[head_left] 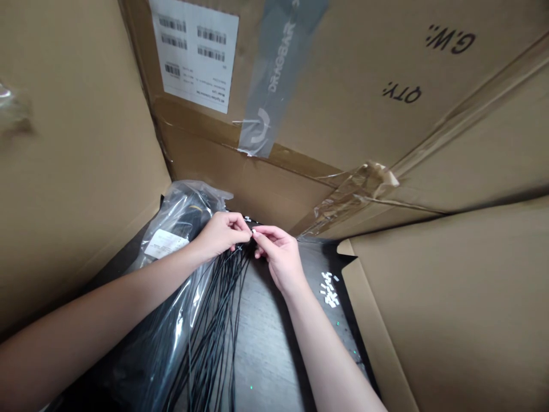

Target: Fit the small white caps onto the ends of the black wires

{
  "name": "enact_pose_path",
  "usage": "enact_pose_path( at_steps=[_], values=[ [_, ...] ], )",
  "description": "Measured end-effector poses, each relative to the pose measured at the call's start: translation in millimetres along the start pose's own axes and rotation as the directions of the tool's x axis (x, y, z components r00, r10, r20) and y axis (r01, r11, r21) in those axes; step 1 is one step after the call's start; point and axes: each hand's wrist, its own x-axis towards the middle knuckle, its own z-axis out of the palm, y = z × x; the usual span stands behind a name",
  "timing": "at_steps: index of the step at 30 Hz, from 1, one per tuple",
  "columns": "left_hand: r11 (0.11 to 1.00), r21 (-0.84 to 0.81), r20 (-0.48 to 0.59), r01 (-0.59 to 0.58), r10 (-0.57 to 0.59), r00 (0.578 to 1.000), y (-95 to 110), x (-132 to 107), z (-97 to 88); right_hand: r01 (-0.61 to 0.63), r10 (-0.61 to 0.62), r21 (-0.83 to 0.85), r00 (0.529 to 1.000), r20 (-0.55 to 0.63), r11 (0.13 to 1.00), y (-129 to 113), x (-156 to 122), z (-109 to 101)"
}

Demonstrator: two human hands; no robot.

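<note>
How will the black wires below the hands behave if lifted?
The black wires will probably flop and sag, being long and thin. They may snag one another, since many strands cross. Each is likely light, given its slimness.

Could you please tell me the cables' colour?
The cables are black, best seen in the head view.

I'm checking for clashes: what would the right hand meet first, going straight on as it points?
The left hand, most likely: it lies just ahead of the right hand and the small white piece at its grip, though depth is unclear.
</note>
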Motion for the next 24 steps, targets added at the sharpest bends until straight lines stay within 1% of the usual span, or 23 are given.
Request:
enact_pose_path(
  at_steps=[12, 17, 24],
  values=[
    [0.999, 0.032, 0.011, 0.018, -0.019, 1.000, -3.5, 0.4, 0.4, 0.045, -0.044, -0.045, 0.999, 0.013, 0.998, 8.2, 2.1, -3.6],
    [0.999, 0.034, 0.012, 0.030, -0.030, 0.999, -3.9, 1.1, 0.8, 0.023, -0.023, -0.043, 1.000, -0.005, 0.999, 7.6, 1.5, -3.0],
    [0.999, 0.024, 0.017, 0.047, -0.048, 0.999, -2.6, 2.5, 0.9, -0.037, 0.037, 0.025, 0.999, -0.021, 0.999, 1.1, 1.1, -2.0]
  ],
)
